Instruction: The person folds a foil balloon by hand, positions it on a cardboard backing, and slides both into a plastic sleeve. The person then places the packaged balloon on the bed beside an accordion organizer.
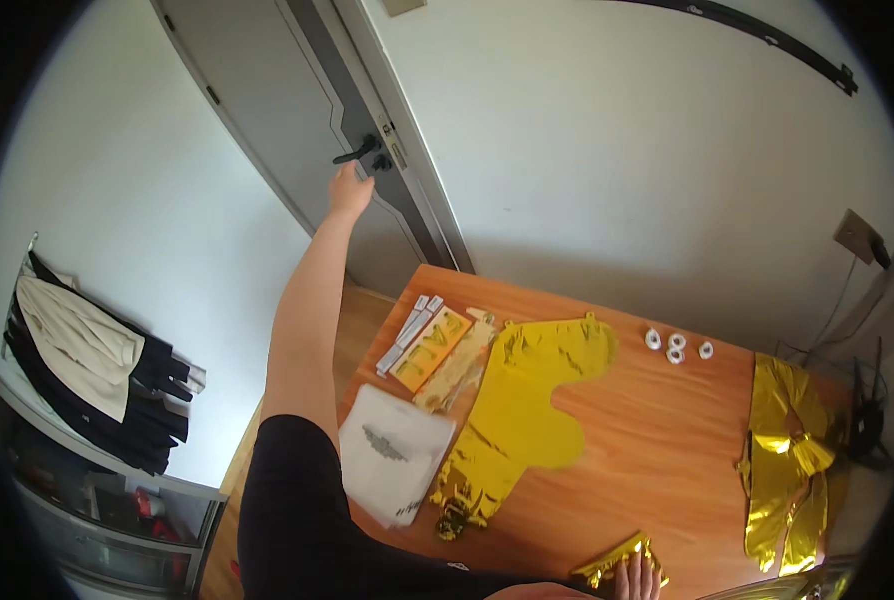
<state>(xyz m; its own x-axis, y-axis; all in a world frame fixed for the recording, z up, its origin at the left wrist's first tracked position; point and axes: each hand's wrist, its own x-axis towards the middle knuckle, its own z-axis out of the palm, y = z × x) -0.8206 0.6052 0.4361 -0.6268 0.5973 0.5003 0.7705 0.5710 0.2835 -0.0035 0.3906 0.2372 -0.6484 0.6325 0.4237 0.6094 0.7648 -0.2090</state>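
Note:
My left arm stretches forward to the grey door. At the end of it my left hand (pixel 351 192) is closed at the black door handle (pixel 359 151), just under the lever; its fingertips are mostly hidden. Low in the picture my right hand (pixel 639 577) lies with its fingers extended on a folded piece of gold foil (pixel 612 560) at the near edge of the table. A flat, uninflated gold foil balloon (pixel 527 410) with rounded lobes is spread across the middle of the wooden table (pixel 657 440).
Left of the balloon lie white sheets (pixel 392 455), an orange packet (pixel 430 348) and narrow strips (pixel 404 335). Several small white rolls (pixel 675 341) stand at the back. More gold foil (pixel 789 450) lies at the right. Clothes (pixel 92 350) hang above a cabinet (pixel 107 510).

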